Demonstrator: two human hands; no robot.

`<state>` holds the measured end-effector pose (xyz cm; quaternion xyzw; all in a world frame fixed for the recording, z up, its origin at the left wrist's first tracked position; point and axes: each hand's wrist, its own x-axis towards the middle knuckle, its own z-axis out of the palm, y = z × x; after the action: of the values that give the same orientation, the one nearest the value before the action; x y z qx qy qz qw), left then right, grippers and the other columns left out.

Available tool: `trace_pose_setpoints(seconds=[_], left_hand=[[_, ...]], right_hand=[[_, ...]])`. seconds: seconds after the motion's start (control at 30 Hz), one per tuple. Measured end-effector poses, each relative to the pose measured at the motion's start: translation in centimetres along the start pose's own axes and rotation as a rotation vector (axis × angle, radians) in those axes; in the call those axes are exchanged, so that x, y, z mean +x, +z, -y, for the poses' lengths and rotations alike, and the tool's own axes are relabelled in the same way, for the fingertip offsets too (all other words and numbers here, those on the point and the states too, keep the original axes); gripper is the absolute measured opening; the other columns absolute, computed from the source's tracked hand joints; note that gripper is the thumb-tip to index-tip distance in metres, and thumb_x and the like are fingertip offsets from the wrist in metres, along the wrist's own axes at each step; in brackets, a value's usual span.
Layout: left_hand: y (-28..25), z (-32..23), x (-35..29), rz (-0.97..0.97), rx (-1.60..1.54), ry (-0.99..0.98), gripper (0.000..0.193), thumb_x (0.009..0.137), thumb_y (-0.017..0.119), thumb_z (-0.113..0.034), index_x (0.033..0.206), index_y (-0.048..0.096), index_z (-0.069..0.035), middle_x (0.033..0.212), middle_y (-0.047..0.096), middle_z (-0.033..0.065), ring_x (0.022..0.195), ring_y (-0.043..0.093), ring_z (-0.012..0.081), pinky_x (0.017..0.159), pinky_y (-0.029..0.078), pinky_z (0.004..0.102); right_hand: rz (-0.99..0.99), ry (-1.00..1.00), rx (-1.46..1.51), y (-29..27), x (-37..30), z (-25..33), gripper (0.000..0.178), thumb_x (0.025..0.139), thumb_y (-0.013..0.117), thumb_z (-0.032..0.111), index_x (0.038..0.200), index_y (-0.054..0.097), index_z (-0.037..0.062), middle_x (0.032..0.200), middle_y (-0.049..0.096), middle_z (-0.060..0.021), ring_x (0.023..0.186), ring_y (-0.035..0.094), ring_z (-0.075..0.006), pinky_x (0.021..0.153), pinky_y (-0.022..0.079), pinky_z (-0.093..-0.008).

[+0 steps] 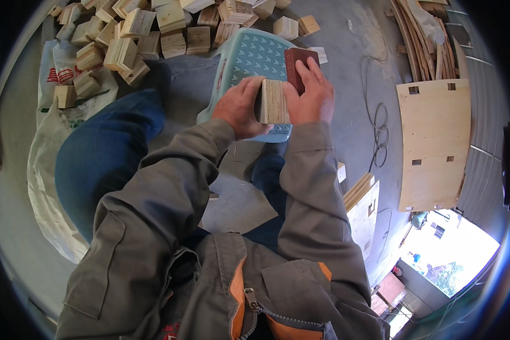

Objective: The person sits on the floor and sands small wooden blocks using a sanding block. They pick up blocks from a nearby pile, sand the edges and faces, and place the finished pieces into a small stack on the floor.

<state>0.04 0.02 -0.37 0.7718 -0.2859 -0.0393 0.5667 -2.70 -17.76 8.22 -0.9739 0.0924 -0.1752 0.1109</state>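
Note:
My left hand [239, 107] is closed around a plywood block [275, 102], whose layered edge faces up. My right hand [313, 99] grips a reddish-brown rectangular block [296, 61] that looks like a sanding block. Its thumb side meets the right side of the plywood block. Whether the two blocks touch is hidden by that hand. Both hands are above a light-blue plastic stool [254, 52] with a patterned seat.
Many loose plywood blocks [137, 24] lie piled beyond the stool and to its left, some on a white woven sack [56, 139]. A dark cable [379, 127] loops over the floor at right, near a notched plywood panel [434, 141] and wooden strips [416, 42].

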Motion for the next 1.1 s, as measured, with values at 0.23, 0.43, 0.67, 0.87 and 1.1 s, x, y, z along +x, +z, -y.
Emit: trace_pose_setpoints(seconds=[0.23,0.43,0.67,0.87,1.1], left_hand=[[0.0,-0.2,-0.2,-0.009,0.045,-0.007,0.102,0.063,0.099,-0.024,0.151,0.047,-0.014,0.143,0.060,0.0150,0.123,0.064,0.0437,0.102,0.055,0.0521],[0.0,0.1,-0.1,-0.022,0.054,0.032,0.103,0.063,0.098,-0.024,0.151,0.047,-0.013,0.143,0.060,0.0174,0.121,0.065,0.0450,0.101,0.056,0.0524],[0.0,0.3,-0.1,-0.004,0.050,0.051,0.106,0.063,0.099,-0.025,0.153,0.044,-0.011,0.144,0.059,0.0208,0.122,0.065,0.0465,0.103,0.056,0.0524],[0.0,0.6,-0.1,-0.016,0.046,0.067,0.105,0.064,0.099,-0.025,0.152,0.044,-0.011,0.143,0.059,0.0202,0.123,0.065,0.0460,0.102,0.056,0.0523],[0.2,0.2,0.0,-0.027,0.021,0.012,0.103,0.063,0.098,-0.025,0.152,0.046,-0.012,0.142,0.060,0.0169,0.121,0.065,0.0443,0.102,0.056,0.0513]], right_hand=[[-0.010,0.019,0.041,0.2,-0.5,-0.1,0.060,0.084,0.086,0.023,0.141,0.073,0.0129,0.157,0.062,-0.0139,0.131,0.061,-0.0407,0.116,0.047,-0.0501],[-0.034,0.025,0.098,-2.8,-8.9,1.8,0.063,0.083,0.087,0.016,0.143,0.071,0.0098,0.158,0.060,-0.0173,0.131,0.059,-0.0452,0.116,0.047,-0.0541],[-0.014,0.036,0.104,-5.3,-15.1,2.8,0.064,0.081,0.089,0.013,0.143,0.071,0.0107,0.161,0.059,-0.0162,0.135,0.057,-0.0480,0.115,0.049,-0.0566],[-0.019,0.003,0.102,-4.5,-12.8,2.2,0.063,0.081,0.087,0.013,0.142,0.071,0.0114,0.159,0.060,-0.0157,0.132,0.059,-0.0468,0.114,0.049,-0.0556],[-0.026,-0.025,0.113,-0.4,-1.9,1.7,0.056,0.082,0.085,0.018,0.137,0.076,0.0139,0.153,0.066,-0.0129,0.130,0.061,-0.0395,0.114,0.049,-0.0499]])
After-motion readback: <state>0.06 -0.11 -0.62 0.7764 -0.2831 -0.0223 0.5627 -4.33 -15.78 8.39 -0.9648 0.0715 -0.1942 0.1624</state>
